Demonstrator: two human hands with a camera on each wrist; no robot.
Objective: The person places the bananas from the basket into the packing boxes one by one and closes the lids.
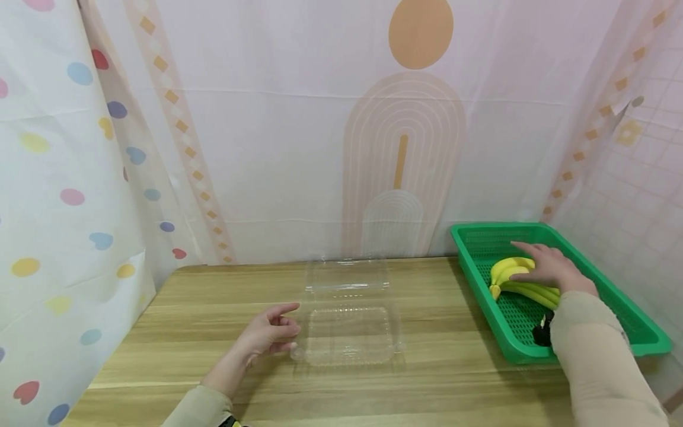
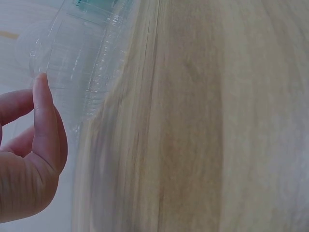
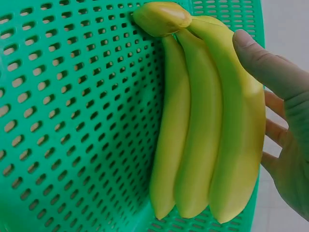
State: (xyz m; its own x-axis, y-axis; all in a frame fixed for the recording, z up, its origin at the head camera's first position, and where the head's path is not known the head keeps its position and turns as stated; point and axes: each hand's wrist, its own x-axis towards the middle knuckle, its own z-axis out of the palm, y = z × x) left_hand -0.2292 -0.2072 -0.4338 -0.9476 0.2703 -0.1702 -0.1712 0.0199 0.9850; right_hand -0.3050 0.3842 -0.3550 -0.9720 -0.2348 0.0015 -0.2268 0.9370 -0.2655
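A bunch of yellow-green bananas (image 3: 198,121) lies in the green plastic basket (image 1: 496,323) on the right. Over the bunch reaches my right hand (image 1: 552,267), its thumb and fingers spread apart. In the right wrist view the thumb tip overlaps the outermost banana's edge, and the other fingers are partly hidden behind it; whether they touch cannot be told. A clear plastic clamshell box (image 1: 349,335) sits with its lid raised in mid-table. Just left of the box is my left hand (image 1: 269,332), fingers loosely bent and holding nothing.
The wooden table (image 1: 448,385) runs back to a patterned curtain (image 1: 288,148). Another curtain with coloured dots (image 1: 58,237) hangs on the left. A pale grid-patterned sheet (image 1: 640,196) hangs on the right beside the basket. A small black object (image 1: 543,329) shows by the right sleeve.
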